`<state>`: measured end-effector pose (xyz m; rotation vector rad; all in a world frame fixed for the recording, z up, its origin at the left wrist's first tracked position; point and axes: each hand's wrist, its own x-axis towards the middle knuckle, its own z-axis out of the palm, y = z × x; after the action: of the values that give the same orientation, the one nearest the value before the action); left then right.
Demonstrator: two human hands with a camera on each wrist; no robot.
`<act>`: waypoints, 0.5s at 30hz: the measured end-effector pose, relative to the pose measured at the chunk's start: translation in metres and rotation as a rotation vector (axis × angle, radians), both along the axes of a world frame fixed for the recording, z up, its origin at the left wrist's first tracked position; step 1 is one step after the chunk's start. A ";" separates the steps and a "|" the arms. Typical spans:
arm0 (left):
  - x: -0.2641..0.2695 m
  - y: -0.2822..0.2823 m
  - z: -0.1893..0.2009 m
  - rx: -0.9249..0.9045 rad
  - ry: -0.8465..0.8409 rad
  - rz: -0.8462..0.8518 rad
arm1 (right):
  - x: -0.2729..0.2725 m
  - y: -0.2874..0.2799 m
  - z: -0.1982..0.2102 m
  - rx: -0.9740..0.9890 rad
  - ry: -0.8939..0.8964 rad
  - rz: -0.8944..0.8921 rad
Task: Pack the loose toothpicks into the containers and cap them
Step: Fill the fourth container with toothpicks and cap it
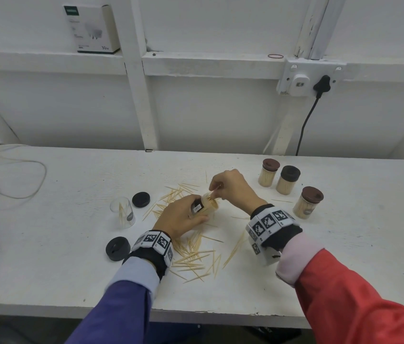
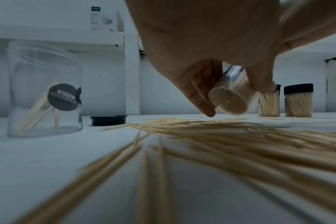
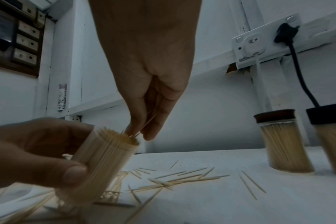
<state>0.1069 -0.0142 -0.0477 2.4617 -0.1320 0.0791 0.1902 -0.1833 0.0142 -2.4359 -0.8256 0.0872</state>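
We hold the open container [image 1: 204,206] in our left hand [image 1: 180,218], fingers and thumb curled round its clear wall, lifted off the table and tilted so its mouth leans toward the right hand; that tilt, we judge, gives the incoming sticks a slope to slide down beside the ones already packed tight inside. Our right hand [image 1: 230,186] hovers just over that mouth, thumb and forefinger pressed together on a few toothpicks [image 3: 146,123] whose tips touch the packed ends (the right wrist view shows this best), so we read the step as feeding a small bunch into an almost full jar. Much remains: loose toothpicks [image 1: 193,256] lie scattered on the table near us and more lie beyond the hands, while a second clear container [image 1: 122,211] stands upright to the left with only a few sticks in it. Two black caps [image 1: 141,199] sit apart from both jars, one by the clear container and one nearer the table edge, waiting within easy reach. Three capped containers [image 1: 288,180] stand together on the right, out of the working space. The table [image 1: 345,256] is white and somewhat scuffed, set against a white panelled wall with a socket [image 1: 302,79] and a black cable, and a small white box [image 1: 91,28] rests on the ledge above.
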 end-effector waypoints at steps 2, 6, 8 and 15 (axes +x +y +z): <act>0.001 0.000 -0.001 -0.008 -0.007 0.007 | -0.001 0.003 -0.002 0.006 -0.038 0.007; 0.001 0.000 -0.001 -0.027 -0.024 0.057 | -0.008 0.008 -0.012 0.055 0.022 0.079; 0.001 0.001 -0.002 -0.022 -0.036 0.087 | -0.010 0.008 -0.016 0.128 0.160 0.111; 0.001 0.002 -0.001 -0.035 -0.065 0.147 | -0.009 0.002 -0.017 0.440 0.340 0.007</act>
<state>0.1080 -0.0119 -0.0491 2.4315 0.0227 0.2239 0.1816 -0.1810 -0.0024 -1.9349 -0.6222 0.2829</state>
